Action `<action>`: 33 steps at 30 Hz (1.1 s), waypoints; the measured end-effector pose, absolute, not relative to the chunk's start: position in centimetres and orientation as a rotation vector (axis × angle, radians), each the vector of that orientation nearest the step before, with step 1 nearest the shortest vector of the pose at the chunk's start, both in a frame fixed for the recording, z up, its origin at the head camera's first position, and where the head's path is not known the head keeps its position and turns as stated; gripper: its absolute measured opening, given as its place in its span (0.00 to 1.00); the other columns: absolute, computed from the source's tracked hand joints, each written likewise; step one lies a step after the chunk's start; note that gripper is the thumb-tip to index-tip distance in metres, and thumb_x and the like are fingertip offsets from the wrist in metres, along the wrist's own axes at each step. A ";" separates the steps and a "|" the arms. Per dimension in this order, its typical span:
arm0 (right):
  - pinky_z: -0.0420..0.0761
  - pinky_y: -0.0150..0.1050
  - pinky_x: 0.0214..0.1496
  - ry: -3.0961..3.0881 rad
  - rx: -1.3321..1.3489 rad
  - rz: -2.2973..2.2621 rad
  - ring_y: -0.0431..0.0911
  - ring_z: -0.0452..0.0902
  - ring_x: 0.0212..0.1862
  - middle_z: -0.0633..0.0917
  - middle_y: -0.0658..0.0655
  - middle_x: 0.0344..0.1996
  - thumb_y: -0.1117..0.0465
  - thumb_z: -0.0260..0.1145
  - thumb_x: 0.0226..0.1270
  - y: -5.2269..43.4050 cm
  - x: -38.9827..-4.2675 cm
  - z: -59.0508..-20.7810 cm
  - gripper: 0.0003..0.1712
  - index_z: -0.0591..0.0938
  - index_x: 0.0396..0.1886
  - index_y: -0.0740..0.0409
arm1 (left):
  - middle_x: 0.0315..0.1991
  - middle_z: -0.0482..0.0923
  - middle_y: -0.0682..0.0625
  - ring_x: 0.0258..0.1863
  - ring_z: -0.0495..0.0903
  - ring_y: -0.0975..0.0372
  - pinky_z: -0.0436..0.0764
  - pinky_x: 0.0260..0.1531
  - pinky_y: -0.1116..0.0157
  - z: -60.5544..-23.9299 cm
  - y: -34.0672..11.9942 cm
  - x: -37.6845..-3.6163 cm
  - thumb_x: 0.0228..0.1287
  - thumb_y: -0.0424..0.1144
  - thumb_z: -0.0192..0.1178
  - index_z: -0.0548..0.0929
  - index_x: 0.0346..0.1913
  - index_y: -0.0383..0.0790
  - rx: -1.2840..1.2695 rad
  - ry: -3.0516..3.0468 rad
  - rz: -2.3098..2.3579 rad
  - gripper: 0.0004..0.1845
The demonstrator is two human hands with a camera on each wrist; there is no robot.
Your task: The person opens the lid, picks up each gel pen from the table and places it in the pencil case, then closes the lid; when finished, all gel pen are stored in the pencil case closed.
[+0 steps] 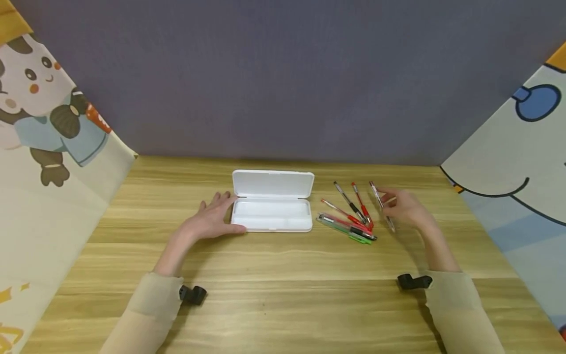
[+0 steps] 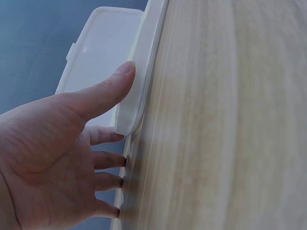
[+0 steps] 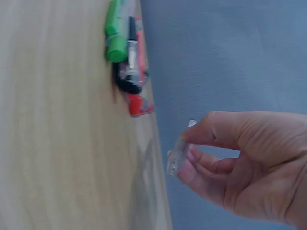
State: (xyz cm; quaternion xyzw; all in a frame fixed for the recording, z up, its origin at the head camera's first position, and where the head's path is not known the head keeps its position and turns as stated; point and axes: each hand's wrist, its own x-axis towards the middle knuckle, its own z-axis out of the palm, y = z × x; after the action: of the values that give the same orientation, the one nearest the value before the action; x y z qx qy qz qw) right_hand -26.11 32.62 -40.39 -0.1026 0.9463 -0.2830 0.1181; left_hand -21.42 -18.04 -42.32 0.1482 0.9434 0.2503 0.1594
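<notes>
The left hand (image 1: 212,220) has its fingers spread wide; its thumb and its index finger touch the left end of a white case (image 1: 271,224). This case is a shallow rectangle with rounded corners, open, and its lid (image 1: 272,184) stands up at the back. To the right of it, on the wooden table (image 1: 283,295), several pens lie in a loose fan: a black pen (image 1: 349,202), red pens, and a green pen (image 1: 360,240) at the near side, some of them crossing. Just beside them is the pen in use (image 1: 377,195), slim, with a clear-looking barrel, slanting with its far end to the left. The right hand (image 1: 404,206) pinches it between thumb and fingertips. Its small markings are too blurred to read.
</notes>
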 end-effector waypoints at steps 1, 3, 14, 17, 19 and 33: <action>0.85 0.36 0.39 2.782 -0.301 -0.847 0.67 0.82 0.55 0.80 0.76 0.56 0.71 0.61 0.66 32.6 -26.0 -40.1 0.38 0.65 0.76 0.71 | 0.83 0.39 0.29 0.82 0.35 0.32 0.35 0.75 0.26 -42.3 -18.0 -21.5 0.64 0.63 0.66 0.50 0.83 0.39 0.421 2.696 0.713 0.56; 0.84 0.33 0.38 2.822 -0.319 -0.869 0.66 0.82 0.55 0.81 0.75 0.56 0.71 0.61 0.68 32.5 -25.8 -39.6 0.38 0.65 0.77 0.69 | 0.83 0.39 0.30 0.82 0.35 0.33 0.34 0.75 0.27 -42.3 -18.0 -21.5 0.64 0.63 0.66 0.50 0.83 0.39 0.417 2.693 0.709 0.56; 0.89 0.38 0.40 3.070 -0.740 -1.001 0.58 0.86 0.46 0.88 0.67 0.49 0.75 0.67 0.65 28.6 -24.3 -37.9 0.34 0.76 0.71 0.58 | 0.83 0.39 0.29 0.82 0.35 0.32 0.35 0.75 0.26 -42.2 -18.0 -21.7 0.64 0.62 0.66 0.50 0.83 0.40 0.429 2.692 0.703 0.55; 0.90 0.35 0.42 3.027 -0.848 -1.047 0.54 0.86 0.46 0.88 0.64 0.50 0.77 0.67 0.65 26.3 -24.1 -37.4 0.34 0.78 0.70 0.56 | 0.83 0.39 0.29 0.82 0.35 0.32 0.35 0.75 0.26 -42.2 -18.0 -21.7 0.65 0.62 0.66 0.50 0.83 0.39 0.427 2.690 0.696 0.55; 0.90 0.33 0.41 2.991 -0.927 -1.080 0.52 0.86 0.47 0.88 0.62 0.51 0.77 0.66 0.64 24.6 -24.1 -37.0 0.34 0.79 0.70 0.54 | 0.83 0.39 0.29 0.82 0.36 0.32 0.36 0.75 0.26 -42.2 -18.1 -21.7 0.65 0.61 0.66 0.50 0.83 0.39 0.425 2.689 0.695 0.55; 0.84 0.35 0.38 2.819 -1.355 -0.776 0.41 0.83 0.41 0.87 0.50 0.48 0.71 0.72 0.65 14.4 -25.6 -37.8 0.33 0.80 0.69 0.44 | 0.82 0.41 0.28 0.82 0.37 0.31 0.37 0.74 0.25 -42.5 -18.1 -21.9 0.64 0.62 0.67 0.50 0.83 0.40 0.427 2.701 0.686 0.55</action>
State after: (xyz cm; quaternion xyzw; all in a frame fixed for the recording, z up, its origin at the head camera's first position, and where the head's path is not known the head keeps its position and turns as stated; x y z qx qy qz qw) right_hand -25.62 14.44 -37.76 -0.4202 0.8741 -0.2405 -0.0402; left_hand -21.94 -18.06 -42.52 0.1496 0.9456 0.2403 0.1603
